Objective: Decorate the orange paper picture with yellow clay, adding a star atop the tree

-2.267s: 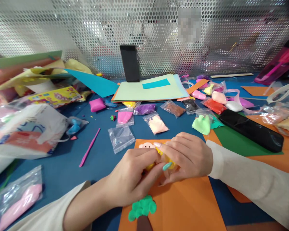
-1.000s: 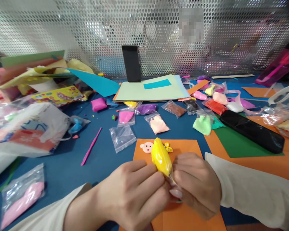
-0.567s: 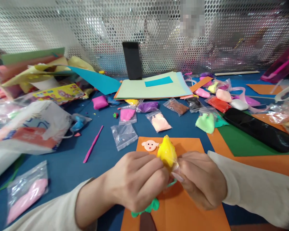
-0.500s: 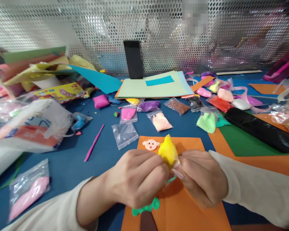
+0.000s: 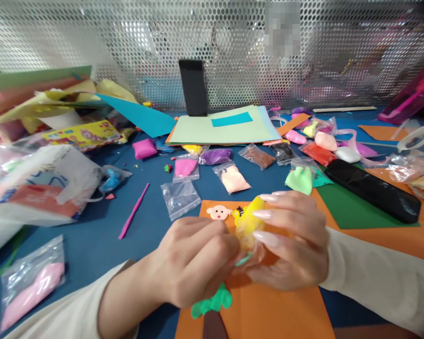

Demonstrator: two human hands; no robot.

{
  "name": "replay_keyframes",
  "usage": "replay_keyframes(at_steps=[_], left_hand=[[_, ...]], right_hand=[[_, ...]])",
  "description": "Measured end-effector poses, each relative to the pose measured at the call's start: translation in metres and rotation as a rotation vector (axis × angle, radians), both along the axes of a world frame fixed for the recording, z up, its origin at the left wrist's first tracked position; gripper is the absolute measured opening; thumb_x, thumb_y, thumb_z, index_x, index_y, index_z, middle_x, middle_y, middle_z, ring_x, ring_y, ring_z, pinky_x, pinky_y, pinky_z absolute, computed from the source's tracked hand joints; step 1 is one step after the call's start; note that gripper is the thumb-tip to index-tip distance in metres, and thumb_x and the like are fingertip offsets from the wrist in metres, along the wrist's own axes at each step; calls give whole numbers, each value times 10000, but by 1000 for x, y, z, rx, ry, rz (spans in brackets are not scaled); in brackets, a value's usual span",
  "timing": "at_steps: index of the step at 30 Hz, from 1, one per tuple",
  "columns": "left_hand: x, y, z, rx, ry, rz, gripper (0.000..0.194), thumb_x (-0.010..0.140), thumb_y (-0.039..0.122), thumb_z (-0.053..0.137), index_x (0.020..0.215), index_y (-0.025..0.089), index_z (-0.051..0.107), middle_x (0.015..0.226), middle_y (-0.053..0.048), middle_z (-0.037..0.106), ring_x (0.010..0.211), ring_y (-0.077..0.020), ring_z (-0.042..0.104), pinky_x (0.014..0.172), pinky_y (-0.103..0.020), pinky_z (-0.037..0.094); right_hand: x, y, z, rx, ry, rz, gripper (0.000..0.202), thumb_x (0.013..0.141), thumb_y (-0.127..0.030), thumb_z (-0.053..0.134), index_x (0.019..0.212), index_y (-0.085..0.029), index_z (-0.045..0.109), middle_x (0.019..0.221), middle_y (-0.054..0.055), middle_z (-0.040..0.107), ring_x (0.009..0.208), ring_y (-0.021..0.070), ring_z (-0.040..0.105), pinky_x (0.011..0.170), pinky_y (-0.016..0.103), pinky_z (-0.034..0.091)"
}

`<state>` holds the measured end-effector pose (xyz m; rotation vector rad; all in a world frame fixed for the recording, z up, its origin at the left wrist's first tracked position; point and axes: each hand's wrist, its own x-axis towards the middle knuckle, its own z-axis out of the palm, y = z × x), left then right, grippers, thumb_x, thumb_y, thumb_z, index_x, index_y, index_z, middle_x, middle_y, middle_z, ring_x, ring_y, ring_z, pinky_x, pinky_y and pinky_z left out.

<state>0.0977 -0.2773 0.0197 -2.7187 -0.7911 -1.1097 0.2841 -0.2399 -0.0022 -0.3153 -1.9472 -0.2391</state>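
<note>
A lump of yellow clay (image 5: 251,214) in a clear bag sits between my hands, above an orange sheet (image 5: 268,313). My left hand (image 5: 198,259) has its fingers curled around the bag's lower left side. On the right, my right hand (image 5: 289,240) holds the clay with its fingertips, the thumb below near the bag. On the sheet behind them lie a pale pink clay face (image 5: 219,212) and a small yellow and black piece, partly covered. Green clay (image 5: 214,301) tops a brown trunk shape (image 5: 214,325) below my left hand.
Several bagged clays lie beyond the sheet, including peach (image 5: 234,179) and purple (image 5: 215,156). A pink tool (image 5: 134,211) and a white plastic bag (image 5: 45,183) are at left. A phone (image 5: 193,88) stands at the back; a black case (image 5: 372,190) lies at right.
My right hand has opened its fingers out and moved up over the yellow clay, which now tilts to the right. My left hand has shifted slightly left. The view has shifted a little.
</note>
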Motion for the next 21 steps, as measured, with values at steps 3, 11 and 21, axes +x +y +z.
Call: replay_keyframes(at_steps=[3, 11, 21], left_hand=[[5, 0, -1, -9, 5, -52, 199, 912, 93, 308, 779, 175, 431, 550, 30, 444, 461, -101, 357, 446, -240, 286], [3, 4, -7, -117, -89, 92, 71, 875, 164, 400, 939, 157, 428, 626, 24, 504, 452, -84, 413, 423, -208, 329], [4, -8, -2, -156, -171, 42, 117, 869, 76, 416, 927, 165, 466, 819, -52, 650, 695, -104, 640, 549, -175, 506]], right_hand=[[-1, 1, -2, -42, -182, -29, 263, 845, -395, 557, 988, -177, 529, 998, 84, 669, 1016, 238, 608, 901, 453, 452], [3, -1, -6, -269, -210, 69, 371, 815, -355, 541, 1094, -115, 494, 759, 36, 703, 588, 152, 661, 460, 258, 481], [0, 1, -7, -369, -142, 81, 393, 705, -319, 522, 1067, -167, 516, 699, -25, 676, 500, 106, 604, 457, 212, 451]])
